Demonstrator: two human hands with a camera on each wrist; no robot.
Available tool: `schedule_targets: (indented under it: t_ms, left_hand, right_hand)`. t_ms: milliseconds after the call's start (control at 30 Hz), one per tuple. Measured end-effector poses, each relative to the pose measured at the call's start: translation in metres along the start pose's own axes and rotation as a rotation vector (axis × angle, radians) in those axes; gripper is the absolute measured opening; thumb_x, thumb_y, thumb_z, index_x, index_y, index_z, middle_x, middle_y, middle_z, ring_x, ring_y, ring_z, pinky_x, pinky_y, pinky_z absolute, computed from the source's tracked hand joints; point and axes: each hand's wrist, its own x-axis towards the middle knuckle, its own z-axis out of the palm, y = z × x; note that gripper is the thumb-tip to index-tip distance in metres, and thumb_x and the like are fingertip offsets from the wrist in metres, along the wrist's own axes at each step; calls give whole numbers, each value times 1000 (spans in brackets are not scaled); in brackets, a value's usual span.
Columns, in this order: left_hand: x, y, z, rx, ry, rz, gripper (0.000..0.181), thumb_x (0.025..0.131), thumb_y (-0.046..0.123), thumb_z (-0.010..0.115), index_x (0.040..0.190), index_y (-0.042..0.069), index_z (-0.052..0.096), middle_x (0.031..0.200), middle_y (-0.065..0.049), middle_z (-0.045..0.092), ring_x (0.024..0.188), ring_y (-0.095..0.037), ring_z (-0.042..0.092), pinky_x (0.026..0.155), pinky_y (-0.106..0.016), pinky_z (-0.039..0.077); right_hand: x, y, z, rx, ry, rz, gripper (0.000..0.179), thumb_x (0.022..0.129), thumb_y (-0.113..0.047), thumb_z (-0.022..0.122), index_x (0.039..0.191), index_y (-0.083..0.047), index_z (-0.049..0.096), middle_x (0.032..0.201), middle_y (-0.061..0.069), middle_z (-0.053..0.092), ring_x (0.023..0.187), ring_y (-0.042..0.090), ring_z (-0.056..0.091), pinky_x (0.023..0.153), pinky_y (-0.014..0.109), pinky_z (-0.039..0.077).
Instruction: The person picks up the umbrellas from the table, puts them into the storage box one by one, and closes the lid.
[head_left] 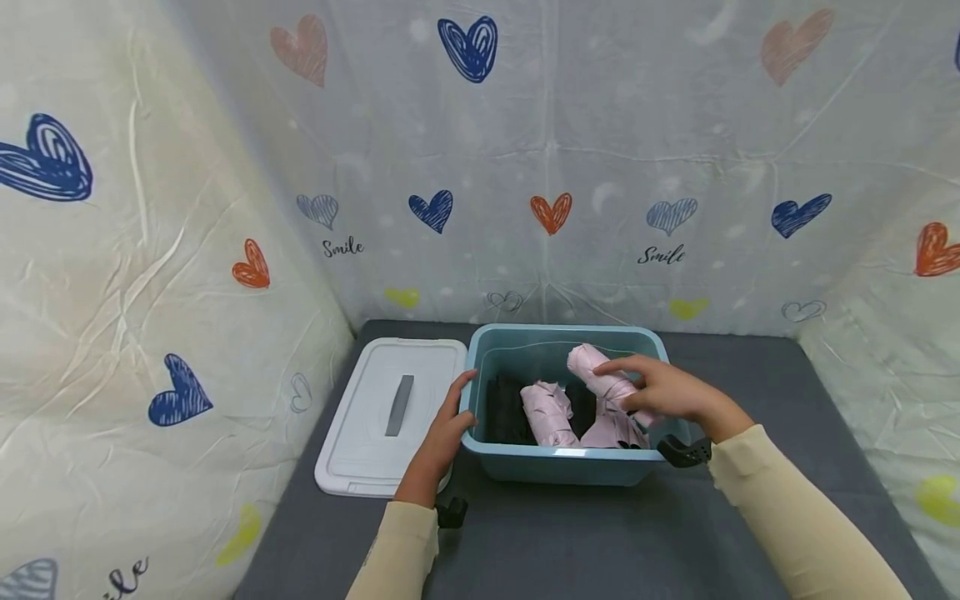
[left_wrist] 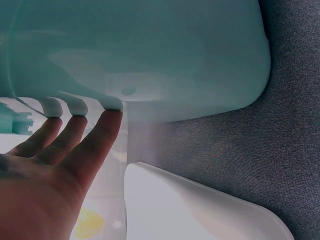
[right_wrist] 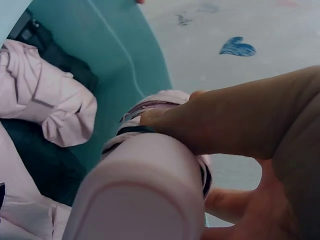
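Note:
My right hand [head_left: 671,390] grips a folded pink umbrella [head_left: 588,360] slantwise over the right part of a blue-green plastic bin [head_left: 562,468]. Its smooth pink handle [right_wrist: 137,185] faces the camera in the right wrist view, with pleated fabric wrapped behind it. My left hand [head_left: 441,437] touches the bin's left side, its fingers [left_wrist: 95,142] straight against the wall by the rim. Inside the bin lie another pink bundle [head_left: 547,412], loose pink fabric [head_left: 611,429] and dark items [head_left: 506,412], partly hidden by the front wall.
A white lid [head_left: 360,417] with a grey handle [head_left: 400,406] lies left of the bin on the dark grey table covering [head_left: 540,542]. Heart-printed sheets [head_left: 487,133] hang behind and at both sides. A black band [head_left: 686,451] sits at my right wrist.

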Motion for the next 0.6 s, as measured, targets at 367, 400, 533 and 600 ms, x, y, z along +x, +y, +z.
schedule_targets:
  t_ms: [367, 400, 533, 600]
  left_hand:
    - [1, 1, 0, -3, -7, 30, 75, 80, 5, 40, 149, 32, 29, 159, -7, 19, 131, -35, 31, 93, -51, 37]
    - [1, 1, 0, 0, -7, 32, 75, 80, 5, 41, 149, 32, 28, 159, -8, 19, 131, -35, 31, 93, -51, 37]
    - [0, 1, 1, 1, -5, 26, 76, 80, 6, 41, 149, 33, 28, 160, -7, 18, 131, -36, 31, 94, -52, 37]
    - [-3, 5, 0, -1, -5, 13, 75, 80, 6, 41, 150, 32, 27, 160, -8, 18, 131, -36, 31, 94, -53, 37]
  right_hand:
    - [10, 6, 10, -207, 32, -52, 51, 87, -4, 59, 137, -10, 56, 142, 20, 47, 114, 34, 51, 75, 38, 48]
    - [10, 6, 10, -205, 50, -47, 49, 88, -5, 58, 137, -8, 55, 143, 22, 46, 116, 36, 52, 75, 41, 49]
    - [9, 3, 10, -154, 110, 1, 42, 96, -12, 50, 137, -9, 53, 146, 21, 42, 116, 37, 58, 81, 43, 52]
    - [8, 1, 9, -99, 106, 26, 40, 98, -14, 48, 137, -12, 54, 145, 18, 44, 111, 32, 60, 80, 43, 53]
